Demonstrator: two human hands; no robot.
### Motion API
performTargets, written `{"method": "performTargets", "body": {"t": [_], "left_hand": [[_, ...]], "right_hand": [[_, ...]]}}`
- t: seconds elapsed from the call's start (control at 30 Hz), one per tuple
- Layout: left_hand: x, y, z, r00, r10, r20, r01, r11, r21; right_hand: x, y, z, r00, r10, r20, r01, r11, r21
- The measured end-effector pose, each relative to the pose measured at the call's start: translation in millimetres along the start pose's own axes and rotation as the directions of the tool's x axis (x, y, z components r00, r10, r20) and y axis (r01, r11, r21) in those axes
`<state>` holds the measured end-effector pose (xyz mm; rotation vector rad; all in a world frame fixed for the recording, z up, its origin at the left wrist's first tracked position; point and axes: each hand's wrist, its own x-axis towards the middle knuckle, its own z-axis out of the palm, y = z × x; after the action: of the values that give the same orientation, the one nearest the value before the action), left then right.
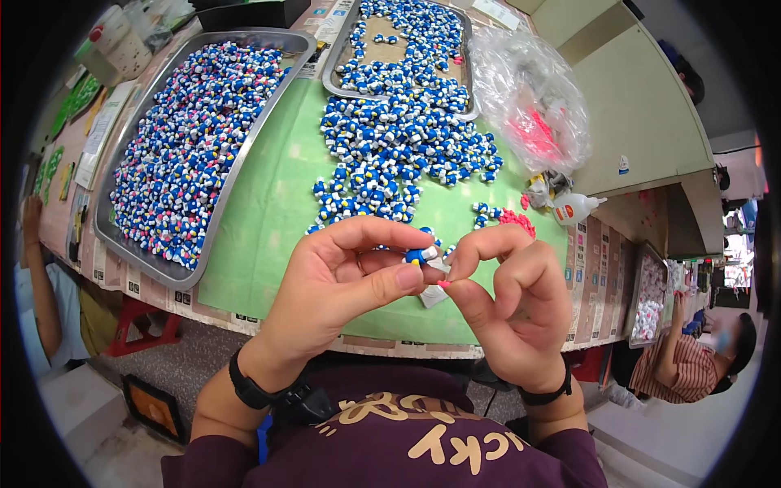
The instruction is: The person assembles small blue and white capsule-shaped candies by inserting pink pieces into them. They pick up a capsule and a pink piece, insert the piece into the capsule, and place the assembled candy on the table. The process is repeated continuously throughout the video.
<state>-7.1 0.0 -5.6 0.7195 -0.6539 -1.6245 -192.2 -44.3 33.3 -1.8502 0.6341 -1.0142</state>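
Observation:
My left hand (333, 281) pinches a small blue-and-white figure (416, 257) with a touch of yellow between thumb and fingers. Close beside it, my right hand (517, 297) is closed in a pinch on a tiny pink piece (443, 284). The two hands nearly meet above the green mat (268, 252). A small white patch (434, 294) shows just under the fingertips; I cannot make out what it is. Beyond my hands spreads a loose pile of similar blue-and-white figures (390, 154). A little heap of pink pieces (517, 220) lies past my right hand.
A metal tray (213, 236) full of figures stands at left, another tray (332, 75) at the back. On the right are a clear plastic bag (529, 73) with pink pieces, a white squeeze bottle (574, 208) and a large box-like panel (643, 106). Other people sit at both sides.

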Motion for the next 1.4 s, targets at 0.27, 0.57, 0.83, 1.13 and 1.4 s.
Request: {"method": "performTargets", "body": {"t": [0.27, 0.57, 0.83, 1.13, 1.4], "left_hand": [[-1.9, 1.0, -6.1, 1.0, 0.016, -0.008, -0.016, 1.0, -0.024], [-8.7, 2.0, -2.2, 0.918, 0.391, 0.07, -0.367, 0.769, 0.523], [-17.5, 19.4, -3.5, 0.869, 0.464, 0.171, -0.412, 0.488, 0.77], [-64.1, 83.0, -121.5, 0.516, 0.818, -0.255, 0.13, 0.22, 0.967], [-39.8, 49.2, -53.9, 0.872, 0.488, 0.024, -0.072, 0.08, 0.994]], "right_hand": [[3.6, 2.5, 15.0, 0.998, -0.018, -0.066, 0.006, 0.985, -0.17], [5.0, 3.9, 14.3, 0.985, -0.169, 0.043, 0.173, 0.912, -0.371], [-0.9, 7.9, -16.5, 0.983, 0.09, -0.162, -0.118, 0.977, -0.175], [-48.2, 39.9, -92.5, 0.899, 0.439, 0.003, -0.351, 0.722, -0.597], [-50.7, 46.2, -78.1, 0.922, 0.385, 0.044, -0.246, 0.668, -0.703]]}}
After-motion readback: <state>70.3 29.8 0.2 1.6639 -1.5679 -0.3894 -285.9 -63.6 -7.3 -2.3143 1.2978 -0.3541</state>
